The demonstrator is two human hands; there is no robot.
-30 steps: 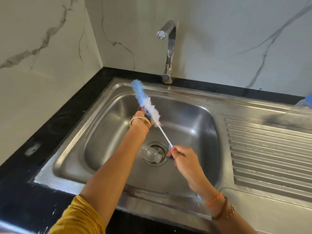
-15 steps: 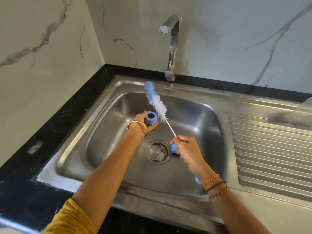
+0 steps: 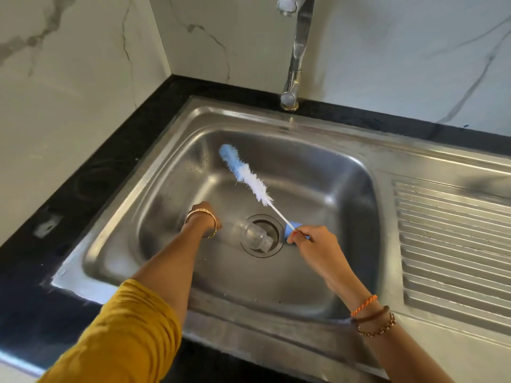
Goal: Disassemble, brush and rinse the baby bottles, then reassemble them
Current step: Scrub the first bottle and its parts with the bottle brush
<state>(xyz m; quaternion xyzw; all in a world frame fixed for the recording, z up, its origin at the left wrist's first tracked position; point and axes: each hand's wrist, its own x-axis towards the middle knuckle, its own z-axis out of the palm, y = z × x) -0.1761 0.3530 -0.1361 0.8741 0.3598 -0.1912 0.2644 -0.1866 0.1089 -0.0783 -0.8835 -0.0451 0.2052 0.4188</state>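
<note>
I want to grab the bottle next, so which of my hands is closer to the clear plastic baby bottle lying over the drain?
Left. The left hand is just beside the clear plastic baby bottle; the right hand is farther off, past its neck.

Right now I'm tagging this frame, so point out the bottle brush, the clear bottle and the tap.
bottle brush [image 3: 253, 183]: head view, on the white bristles.
clear bottle [image 3: 255, 236]: head view, on its rounded body over the drain.
tap [image 3: 300, 40]: head view, on the upright pipe.

Bottle [image 3: 255, 236] covers drain; brush [image 3: 246, 175] overhead
</note>
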